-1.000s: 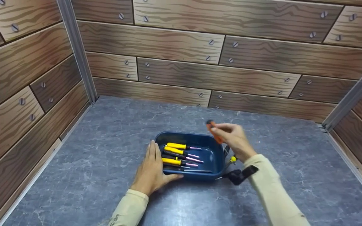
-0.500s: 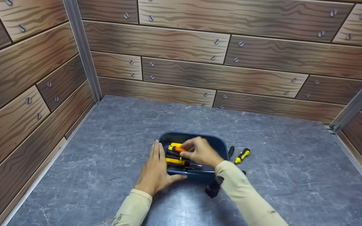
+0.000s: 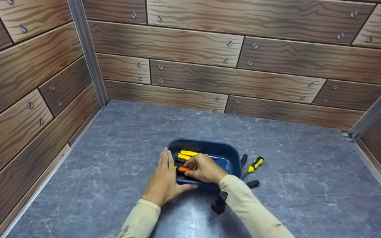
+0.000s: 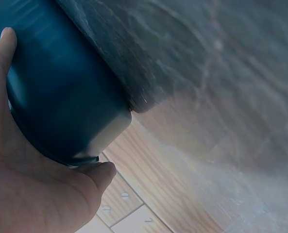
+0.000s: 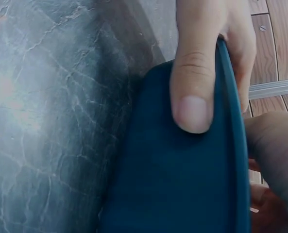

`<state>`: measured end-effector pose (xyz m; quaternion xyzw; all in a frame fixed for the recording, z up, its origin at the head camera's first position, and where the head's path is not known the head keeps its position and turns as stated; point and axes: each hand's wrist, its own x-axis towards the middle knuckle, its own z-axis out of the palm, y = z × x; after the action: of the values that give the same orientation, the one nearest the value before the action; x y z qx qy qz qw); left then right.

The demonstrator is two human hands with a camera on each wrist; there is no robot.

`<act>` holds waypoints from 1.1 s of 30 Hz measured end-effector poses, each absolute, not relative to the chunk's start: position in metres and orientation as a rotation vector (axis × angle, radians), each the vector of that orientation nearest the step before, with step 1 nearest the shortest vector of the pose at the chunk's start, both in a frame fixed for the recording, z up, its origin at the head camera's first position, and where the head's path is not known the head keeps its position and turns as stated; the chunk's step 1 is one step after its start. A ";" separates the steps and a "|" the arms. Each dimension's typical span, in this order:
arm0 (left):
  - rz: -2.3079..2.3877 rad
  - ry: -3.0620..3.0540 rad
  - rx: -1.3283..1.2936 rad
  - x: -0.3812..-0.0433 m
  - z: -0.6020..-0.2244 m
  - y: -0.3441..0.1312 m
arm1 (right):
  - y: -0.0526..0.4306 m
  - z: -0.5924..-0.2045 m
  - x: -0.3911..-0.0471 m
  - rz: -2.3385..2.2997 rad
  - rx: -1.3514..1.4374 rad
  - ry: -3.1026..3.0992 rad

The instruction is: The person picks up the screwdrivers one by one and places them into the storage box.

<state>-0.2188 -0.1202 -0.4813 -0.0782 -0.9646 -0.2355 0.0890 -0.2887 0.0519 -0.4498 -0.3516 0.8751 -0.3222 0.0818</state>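
A dark blue plastic bin (image 3: 225, 162) sits on the grey marbled surface in the head view. My left hand (image 3: 159, 181) rests on its left end with straight fingers, the thumb along the near wall; the left wrist view shows the palm against the bin (image 4: 61, 82). Inside the bin, my right hand (image 3: 206, 169) pinches a short orange tool with a black end (image 3: 184, 169), partly covered by the fingers. Yellow-handled screwdrivers (image 3: 188, 153) lie beside it, their shafts mostly hidden. In the right wrist view, the left thumb (image 5: 193, 92) lies on the bin's outer wall.
Just right of the bin lie a yellow-and-black screwdriver (image 3: 256, 164) and two black handles, one near (image 3: 253, 184) and one farther back (image 3: 244, 159). Wood-print walls (image 3: 190, 74) enclose the back and sides. A black wrist camera (image 3: 219, 205) hangs under the right sleeve.
My right hand has brought the orange tool from above the bin's far right corner down and left into it, then nearer the front wall. The left hand stays on the bin.
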 end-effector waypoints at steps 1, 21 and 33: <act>-0.701 -2.869 -0.233 -0.219 -0.481 -0.120 | 0.052 -0.450 -0.289 -0.961 -1.047 2.618; -0.688 -2.884 -0.230 -0.220 -0.483 -0.122 | 0.060 -0.448 -0.289 -0.996 -1.006 2.658; -0.724 -2.866 -0.228 -0.220 -0.483 -0.121 | 0.103 -0.435 -0.289 -1.448 -0.727 3.083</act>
<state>-0.2197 -0.1214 -0.4833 -0.0766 -0.9629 -0.2433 0.0880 -0.2889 0.1030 -0.4347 -0.2058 0.8723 -0.4098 -0.1698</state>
